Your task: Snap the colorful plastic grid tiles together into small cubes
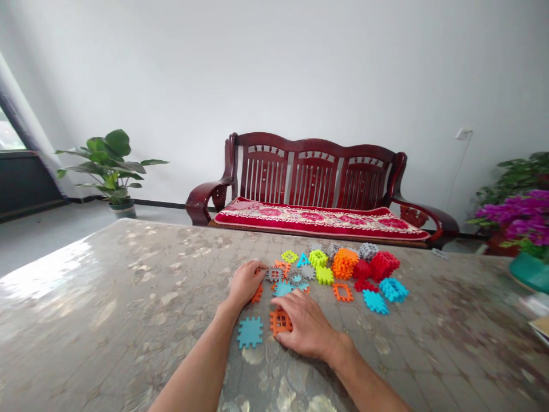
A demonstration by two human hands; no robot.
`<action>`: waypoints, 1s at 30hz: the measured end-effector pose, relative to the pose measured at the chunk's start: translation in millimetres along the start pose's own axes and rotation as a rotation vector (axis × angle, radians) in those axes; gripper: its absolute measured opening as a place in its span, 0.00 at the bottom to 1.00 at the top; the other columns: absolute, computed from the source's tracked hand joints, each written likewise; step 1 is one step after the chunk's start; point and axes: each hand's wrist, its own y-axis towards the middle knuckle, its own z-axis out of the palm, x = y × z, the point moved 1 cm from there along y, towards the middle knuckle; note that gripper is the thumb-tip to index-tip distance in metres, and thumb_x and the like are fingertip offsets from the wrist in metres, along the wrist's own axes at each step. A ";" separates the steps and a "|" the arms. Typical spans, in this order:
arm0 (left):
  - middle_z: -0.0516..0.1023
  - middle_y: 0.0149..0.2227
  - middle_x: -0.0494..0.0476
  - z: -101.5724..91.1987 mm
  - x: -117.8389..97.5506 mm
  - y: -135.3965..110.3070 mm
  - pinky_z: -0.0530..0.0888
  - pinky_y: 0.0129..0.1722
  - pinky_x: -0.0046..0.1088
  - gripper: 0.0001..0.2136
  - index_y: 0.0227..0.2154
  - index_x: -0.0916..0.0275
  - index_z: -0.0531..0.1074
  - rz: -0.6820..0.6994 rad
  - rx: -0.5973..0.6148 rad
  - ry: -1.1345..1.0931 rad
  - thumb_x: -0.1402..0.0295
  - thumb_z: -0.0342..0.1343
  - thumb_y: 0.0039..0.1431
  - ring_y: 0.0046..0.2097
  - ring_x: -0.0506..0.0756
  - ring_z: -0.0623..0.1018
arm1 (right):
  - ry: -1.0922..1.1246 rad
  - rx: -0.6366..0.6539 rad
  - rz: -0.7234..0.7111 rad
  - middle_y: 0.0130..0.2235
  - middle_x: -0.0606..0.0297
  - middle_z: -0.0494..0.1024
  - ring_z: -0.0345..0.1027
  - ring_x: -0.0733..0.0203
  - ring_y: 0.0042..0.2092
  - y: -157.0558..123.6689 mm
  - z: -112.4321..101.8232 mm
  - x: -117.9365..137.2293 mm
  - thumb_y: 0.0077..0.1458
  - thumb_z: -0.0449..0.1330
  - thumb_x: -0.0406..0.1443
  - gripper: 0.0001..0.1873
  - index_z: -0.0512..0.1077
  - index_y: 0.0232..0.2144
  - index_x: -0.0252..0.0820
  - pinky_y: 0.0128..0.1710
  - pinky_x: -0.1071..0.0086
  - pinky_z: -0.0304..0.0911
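Note:
My right hand (306,320) grips an orange window tile (281,324), its thumb at the near edge and fingers at the far edge. My left hand (246,281) is curled against a cluster of interlocking tiles. Its fingertips meet a grey window tile (275,274), and an orange tile (257,294) shows beside its palm. A blue tile (283,288) lies in the same cluster, partly behind my right hand. Flat on the table between my forearms is a separate teal-blue square tile (250,332). My right hand covers part of the cluster.
Right of the cluster are stacks of orange (345,264), red (384,265), blue (393,290) and yellow-green (318,258) tiles. An orange frame tile (342,292) lies nearer. Beyond the patterned table (171,297) stands a wooden bench (313,177). A flower pot (532,269) stands at right.

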 end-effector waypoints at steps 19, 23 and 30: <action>0.80 0.44 0.54 1.6 4.2 1.7 0.68 0.50 0.31 0.12 0.37 0.58 0.77 0.006 0.013 0.044 0.69 0.50 0.55 0.48 0.56 0.76 | 0.057 -0.262 0.471 0.44 0.58 0.75 0.68 0.55 0.46 -43.3 -53.4 -140.8 0.43 0.60 0.32 0.30 0.68 0.52 0.39 0.49 0.62 0.61; 0.80 0.43 0.54 1.4 5.0 1.8 0.68 0.50 0.31 0.11 0.36 0.57 0.77 0.019 0.014 0.041 0.69 0.50 0.55 0.47 0.56 0.76 | 0.008 -0.244 0.490 0.44 0.58 0.76 0.68 0.54 0.45 -49.5 -52.8 -148.2 0.42 0.60 0.31 0.30 0.70 0.51 0.38 0.49 0.62 0.61; 0.80 0.41 0.54 0.6 3.9 1.4 0.68 0.48 0.30 0.11 0.36 0.58 0.76 0.031 0.025 0.042 0.69 0.50 0.55 0.46 0.56 0.76 | 0.037 -0.234 0.502 0.46 0.59 0.76 0.68 0.55 0.47 -50.1 -47.8 -150.9 0.40 0.59 0.31 0.32 0.69 0.52 0.41 0.50 0.63 0.62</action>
